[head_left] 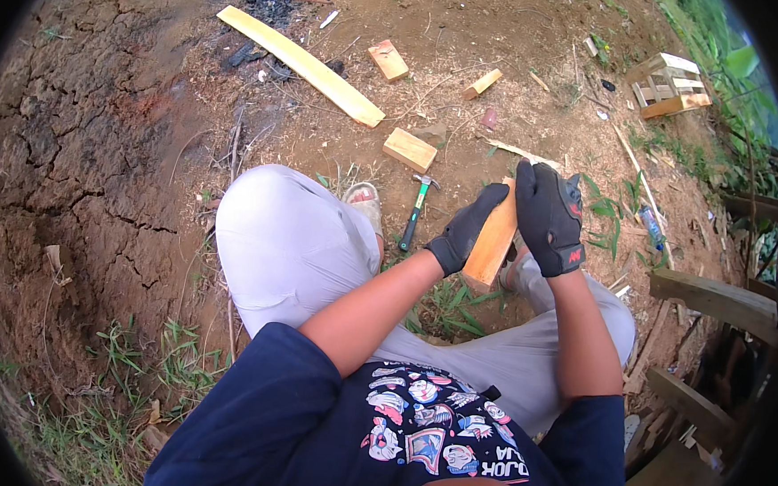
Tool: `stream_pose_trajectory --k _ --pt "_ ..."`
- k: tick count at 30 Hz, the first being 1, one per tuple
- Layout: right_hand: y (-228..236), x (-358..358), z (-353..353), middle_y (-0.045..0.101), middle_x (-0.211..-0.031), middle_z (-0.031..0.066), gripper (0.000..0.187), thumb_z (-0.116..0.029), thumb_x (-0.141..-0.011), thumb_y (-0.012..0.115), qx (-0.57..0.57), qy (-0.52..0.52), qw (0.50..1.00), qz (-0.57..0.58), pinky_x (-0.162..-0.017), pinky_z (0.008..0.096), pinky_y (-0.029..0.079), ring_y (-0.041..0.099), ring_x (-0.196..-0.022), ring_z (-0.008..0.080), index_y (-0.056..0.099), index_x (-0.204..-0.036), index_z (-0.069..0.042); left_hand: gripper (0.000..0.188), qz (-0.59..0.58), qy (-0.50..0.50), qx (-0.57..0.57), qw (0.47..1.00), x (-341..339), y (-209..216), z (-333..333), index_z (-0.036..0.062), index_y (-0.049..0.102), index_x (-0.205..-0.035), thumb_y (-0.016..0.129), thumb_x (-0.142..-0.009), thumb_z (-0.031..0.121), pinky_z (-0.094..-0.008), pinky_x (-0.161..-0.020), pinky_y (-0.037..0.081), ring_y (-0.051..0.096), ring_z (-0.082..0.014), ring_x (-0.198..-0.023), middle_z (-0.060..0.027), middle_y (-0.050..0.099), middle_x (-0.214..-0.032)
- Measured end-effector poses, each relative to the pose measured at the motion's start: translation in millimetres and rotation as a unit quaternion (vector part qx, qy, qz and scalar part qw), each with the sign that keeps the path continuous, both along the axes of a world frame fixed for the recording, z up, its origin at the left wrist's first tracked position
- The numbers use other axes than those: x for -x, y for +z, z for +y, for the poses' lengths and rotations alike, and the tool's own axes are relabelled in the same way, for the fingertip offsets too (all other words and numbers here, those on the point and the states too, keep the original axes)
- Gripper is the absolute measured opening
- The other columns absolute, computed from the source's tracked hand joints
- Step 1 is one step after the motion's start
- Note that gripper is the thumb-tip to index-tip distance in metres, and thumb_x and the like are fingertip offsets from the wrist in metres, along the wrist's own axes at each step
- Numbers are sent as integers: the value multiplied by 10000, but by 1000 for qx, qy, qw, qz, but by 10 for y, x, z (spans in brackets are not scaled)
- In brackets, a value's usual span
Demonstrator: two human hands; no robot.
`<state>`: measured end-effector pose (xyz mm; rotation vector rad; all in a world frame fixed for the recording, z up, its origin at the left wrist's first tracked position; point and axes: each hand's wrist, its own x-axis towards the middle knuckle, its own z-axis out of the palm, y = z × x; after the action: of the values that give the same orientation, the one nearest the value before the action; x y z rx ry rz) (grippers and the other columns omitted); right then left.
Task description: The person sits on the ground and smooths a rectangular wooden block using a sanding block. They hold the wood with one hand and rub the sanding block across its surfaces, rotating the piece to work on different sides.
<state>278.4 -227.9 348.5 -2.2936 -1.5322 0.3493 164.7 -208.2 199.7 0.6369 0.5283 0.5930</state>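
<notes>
Between my knees I hold a short wooden block, its long side sloping from upper right to lower left. My left hand, in a dark work glove, grips the block along its left side. My right hand, gloved the same way, is curled against the block's upper right side; its fingertips are partly hidden. A claw hammer with a green and black handle lies on the ground left of my left hand. Beyond it rests another wooden block.
A long pale plank lies at the far left, with two smaller wood pieces nearby. A slatted wooden frame stands at the far right. Beside me on the right are a plastic bottle and rough timber beams.
</notes>
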Motion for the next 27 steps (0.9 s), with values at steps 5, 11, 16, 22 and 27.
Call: stream_pose_trajectory --k 5,11,16,22,27 --pt "-68 536 -287 694 -815 173 254 -247 -1053 568 -144 124 980 -52 -640 469 503 660 -689 352 722 -1004 -50 579 -278 -191 267 903 238 378 498 63 573 -1405 478 -1070 525 -437 -1048 546 679 -280 -1174 -156 700 -1245" --pt "-148 -21 15 695 -863 185 360 -324 -1070 499 -81 100 971 -201 -713 502 513 685 -796 399 706 -968 -48 584 -89 -140 225 960 82 44 164 99 577 -1404 517 -1044 554 -423 -1021 556 702 -269 -1113 -131 713 -1200" --pt "-34 452 -246 706 -894 193 289 -285 -1046 569 -28 62 996 -48 -698 498 524 691 -796 393 704 -965 -42 588 -220 -140 342 903 162 73 382 81 598 -1392 528 -1042 547 -425 -1049 539 698 -275 -1129 -137 714 -1241" --pt "-103 -94 130 711 -903 185 391 -327 -1087 453 37 -31 998 -35 -906 557 453 682 -869 417 716 -1000 -51 431 -30 -151 221 963 166 388 213 133 623 -1200 580 -1028 526 -403 -641 606 692 -205 -813 -56 674 -1016" --pt "-59 191 -70 715 -905 166 355 -281 -1086 464 10 -19 998 -55 -952 541 467 693 -901 395 728 -1064 -46 447 -103 -84 237 962 145 600 176 123 582 -1323 531 -1060 481 -346 -895 568 681 -187 -1027 -73 673 -1167"
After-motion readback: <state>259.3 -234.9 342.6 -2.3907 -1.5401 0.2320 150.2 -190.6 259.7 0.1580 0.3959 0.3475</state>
